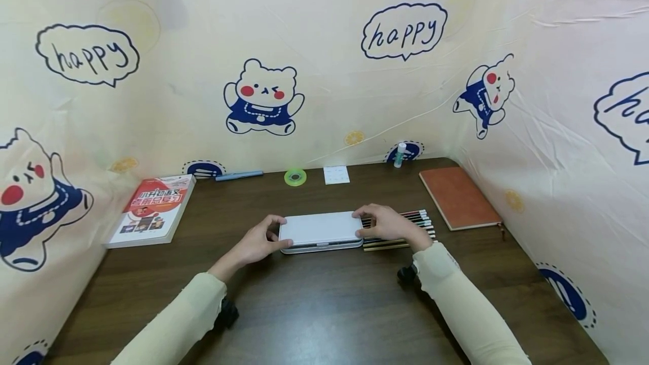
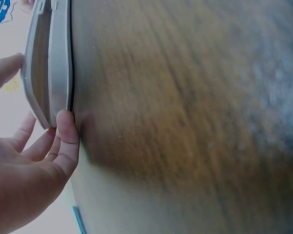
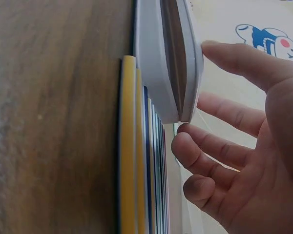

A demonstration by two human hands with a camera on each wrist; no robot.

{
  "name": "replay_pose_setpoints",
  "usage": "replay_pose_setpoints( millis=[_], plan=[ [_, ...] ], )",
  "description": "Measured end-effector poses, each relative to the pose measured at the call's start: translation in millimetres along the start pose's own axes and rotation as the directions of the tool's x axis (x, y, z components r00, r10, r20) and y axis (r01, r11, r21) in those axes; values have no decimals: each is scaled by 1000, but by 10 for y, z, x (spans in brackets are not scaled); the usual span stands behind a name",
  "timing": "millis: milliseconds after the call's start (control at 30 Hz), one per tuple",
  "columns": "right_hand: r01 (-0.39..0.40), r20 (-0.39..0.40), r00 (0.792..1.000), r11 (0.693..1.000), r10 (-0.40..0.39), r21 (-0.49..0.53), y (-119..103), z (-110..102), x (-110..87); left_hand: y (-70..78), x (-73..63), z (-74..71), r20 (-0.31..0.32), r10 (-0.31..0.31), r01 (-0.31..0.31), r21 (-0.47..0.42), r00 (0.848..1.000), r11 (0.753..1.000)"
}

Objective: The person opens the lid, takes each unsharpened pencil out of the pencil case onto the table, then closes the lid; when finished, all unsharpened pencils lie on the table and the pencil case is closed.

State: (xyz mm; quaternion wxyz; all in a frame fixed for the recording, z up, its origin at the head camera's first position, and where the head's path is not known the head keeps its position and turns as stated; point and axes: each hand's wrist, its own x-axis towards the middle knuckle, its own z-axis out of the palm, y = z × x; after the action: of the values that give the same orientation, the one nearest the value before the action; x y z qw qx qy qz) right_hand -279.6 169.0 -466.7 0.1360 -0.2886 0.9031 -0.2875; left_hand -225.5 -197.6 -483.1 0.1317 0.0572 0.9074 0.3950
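Observation:
A flat white pencil case [image 1: 320, 228] lies on the table, its lid slightly raised, with a narrow gap along the front in both wrist views. My left hand [image 1: 257, 240] grips its left end, thumb on the lid and fingers at the end; in the left wrist view a fingertip [image 2: 67, 122] sits at the lower edge. My right hand [image 1: 387, 223] holds the lid's right end, thumb [image 3: 229, 56] on top and other fingers bent by the corner. Several pencils [image 1: 421, 219] lie side by side against the case's right end, partly under my right hand.
On the left lies a book [image 1: 152, 207]; a brown notebook [image 1: 458, 196] is at the right. Along the back are a blue pen [image 1: 239, 175], a green tape roll [image 1: 295, 177], a white paper [image 1: 336, 174] and a glue stick [image 1: 399, 155]. Printed cloth [image 1: 324, 89] hangs behind the table.

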Motion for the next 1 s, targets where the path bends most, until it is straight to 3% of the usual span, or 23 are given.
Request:
replay_pose_setpoints(
  millis=[667,1000],
  plan=[
    [-49,-54,998,993,43,-110,8,92,31,8,30,59,-54,44,-41,54,998,998],
    [-38,-53,998,996,34,-78,21,4,1,-7,9,14,-14,43,-42,68,999,997]
  ],
)
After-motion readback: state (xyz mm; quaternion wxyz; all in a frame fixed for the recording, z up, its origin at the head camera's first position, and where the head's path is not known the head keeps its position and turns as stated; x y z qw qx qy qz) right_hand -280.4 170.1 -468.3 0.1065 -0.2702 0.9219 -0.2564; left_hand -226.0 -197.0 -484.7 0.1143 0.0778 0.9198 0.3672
